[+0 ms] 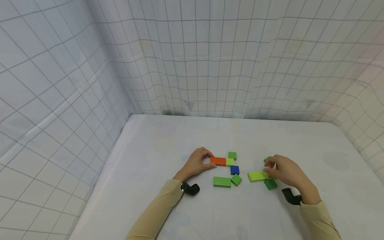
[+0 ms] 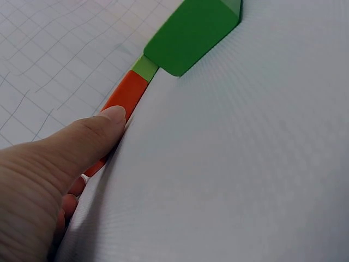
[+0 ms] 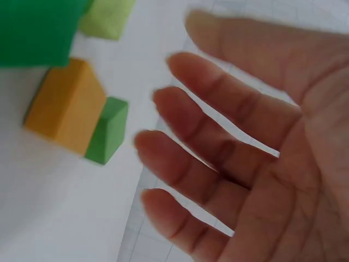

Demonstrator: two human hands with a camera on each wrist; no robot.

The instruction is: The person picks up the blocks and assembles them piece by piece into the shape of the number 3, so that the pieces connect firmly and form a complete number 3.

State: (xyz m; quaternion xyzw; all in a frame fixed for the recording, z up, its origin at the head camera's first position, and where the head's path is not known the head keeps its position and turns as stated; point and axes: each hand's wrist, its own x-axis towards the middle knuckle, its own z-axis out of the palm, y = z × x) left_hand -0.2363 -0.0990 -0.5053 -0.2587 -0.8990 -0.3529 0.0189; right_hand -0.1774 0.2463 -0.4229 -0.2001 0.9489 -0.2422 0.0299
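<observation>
My left hand (image 1: 196, 162) pinches the left end of a long orange-red block (image 1: 218, 161), thumb along the near side and fingers behind. A small lime block (image 1: 229, 162) sits against that block's right end. Close by lie a blue block (image 1: 235, 170) and a small green block (image 1: 232, 155). My right hand (image 1: 285, 170) hovers with loosely bent, spread fingers and holds nothing. Beneath and beside it are a long lime block (image 1: 256, 176), a dark green block (image 1: 271, 184), a yellow-orange block (image 3: 68, 106) and another green block (image 3: 106, 131), partly hidden in the head view.
Between the hands, nearer the body, a long green block (image 1: 222, 182) lies beside a turned green block (image 1: 236, 179). A white cloth covers the table (image 1: 168, 140). Checked curtains (image 1: 192, 66) hang behind the table and at both sides.
</observation>
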